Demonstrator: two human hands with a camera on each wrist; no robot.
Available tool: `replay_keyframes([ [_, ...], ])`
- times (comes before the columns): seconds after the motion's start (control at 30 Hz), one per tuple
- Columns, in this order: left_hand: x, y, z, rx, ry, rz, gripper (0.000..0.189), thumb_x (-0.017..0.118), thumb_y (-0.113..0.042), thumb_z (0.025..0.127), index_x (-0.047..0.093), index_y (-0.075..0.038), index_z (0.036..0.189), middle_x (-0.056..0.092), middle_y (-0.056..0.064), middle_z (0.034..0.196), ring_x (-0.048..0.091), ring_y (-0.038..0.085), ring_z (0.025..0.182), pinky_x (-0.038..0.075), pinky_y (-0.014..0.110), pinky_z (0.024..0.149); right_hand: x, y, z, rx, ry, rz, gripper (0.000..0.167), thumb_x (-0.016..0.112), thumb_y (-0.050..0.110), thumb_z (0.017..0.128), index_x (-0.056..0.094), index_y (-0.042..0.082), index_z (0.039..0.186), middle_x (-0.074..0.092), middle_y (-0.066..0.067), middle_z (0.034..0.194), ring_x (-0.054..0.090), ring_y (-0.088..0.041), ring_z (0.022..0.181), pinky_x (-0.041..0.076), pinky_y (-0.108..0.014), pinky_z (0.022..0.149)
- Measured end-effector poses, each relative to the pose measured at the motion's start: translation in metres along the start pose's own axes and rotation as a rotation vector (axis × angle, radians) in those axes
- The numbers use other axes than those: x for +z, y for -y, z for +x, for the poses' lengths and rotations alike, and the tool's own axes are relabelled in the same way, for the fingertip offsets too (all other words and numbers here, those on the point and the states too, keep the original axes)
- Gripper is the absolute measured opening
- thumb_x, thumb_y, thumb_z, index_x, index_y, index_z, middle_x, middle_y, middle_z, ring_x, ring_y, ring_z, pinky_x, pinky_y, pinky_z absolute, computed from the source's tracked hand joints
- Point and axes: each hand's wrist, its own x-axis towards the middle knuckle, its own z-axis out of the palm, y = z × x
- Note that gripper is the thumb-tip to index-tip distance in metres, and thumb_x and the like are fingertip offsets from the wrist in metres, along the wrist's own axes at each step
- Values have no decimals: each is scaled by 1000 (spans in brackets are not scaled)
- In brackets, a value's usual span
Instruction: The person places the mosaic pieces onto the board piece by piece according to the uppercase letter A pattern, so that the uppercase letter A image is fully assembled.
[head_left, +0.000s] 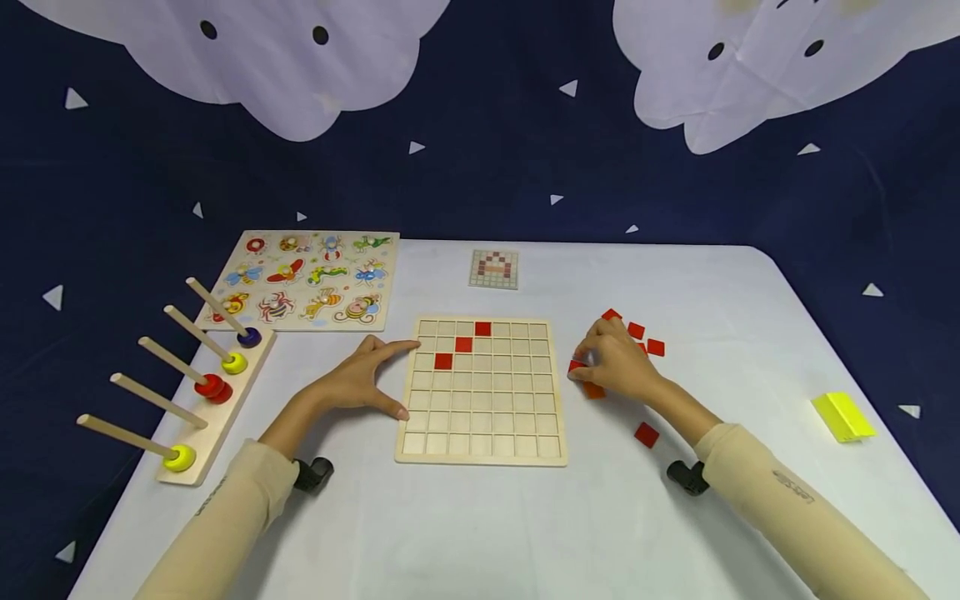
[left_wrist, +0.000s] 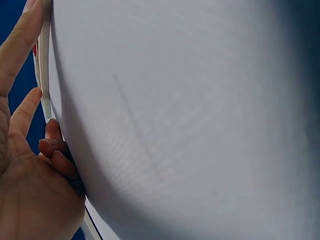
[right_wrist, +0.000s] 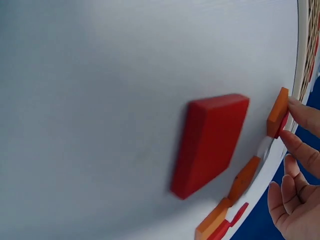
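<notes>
A wooden grid board (head_left: pixel 480 454) lies flat on the table, with three red square tiles (head_left: pixel 443 362) set in a diagonal in its upper cells. My left hand (head_left: pixel 356 379) steadies the board's left edge, thumb and index finger stretched apart along it. To the right of the board, my right hand (head_left: pixel 618 358) pinches a red tile (head_left: pixel 576 365) between thumb and index finger. Right beside that tile is an orange tile (head_left: pixel 593 391). Loose red tiles (head_left: pixel 656 347) are scattered around the right hand, partly hidden by it, and another red tile (right_wrist: pixel 212 145) lies nearer the wrist.
Behind the board is a small pattern card (head_left: pixel 493 269). An insect puzzle board (head_left: pixel 322 287) sits at the back left, beside a peg stand (head_left: pixel 225 408) with coloured beads. A yellow block (head_left: pixel 843 417) is at the right edge of the white table (head_left: pixel 480 533).
</notes>
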Motion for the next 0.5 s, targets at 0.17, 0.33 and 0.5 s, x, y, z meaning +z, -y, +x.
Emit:
replay_keyframes([
  [0.17, 0, 0, -1, -4, -2, -2, 113, 95, -44, 58, 37, -30, 154, 38, 11, 111, 43, 26, 101, 40, 47, 95, 2, -2, -2, 9, -11, -16, 19, 86, 20, 76, 78, 5, 86, 57, -9, 96, 42, -26, 99, 41, -38, 77],
  [0.33, -1, 0, -1, -4, -4, 5, 113, 95, -44, 58, 37, -30, 154, 38, 10, 110, 43, 26, 101, 40, 47, 95, 4, -2, -3, -25, -37, -23, 17, 86, 19, 76, 78, 6, 84, 54, -8, 94, 40, -24, 97, 40, -36, 74],
  [0.5, -1, 0, 0, 1, 1, 5, 113, 95, -45, 58, 36, -30, 154, 38, 10, 111, 43, 25, 101, 40, 48, 96, 5, 0, 0, -71, -66, -18, 18, 86, 19, 76, 77, 5, 82, 52, -7, 91, 39, -24, 93, 38, -36, 75],
])
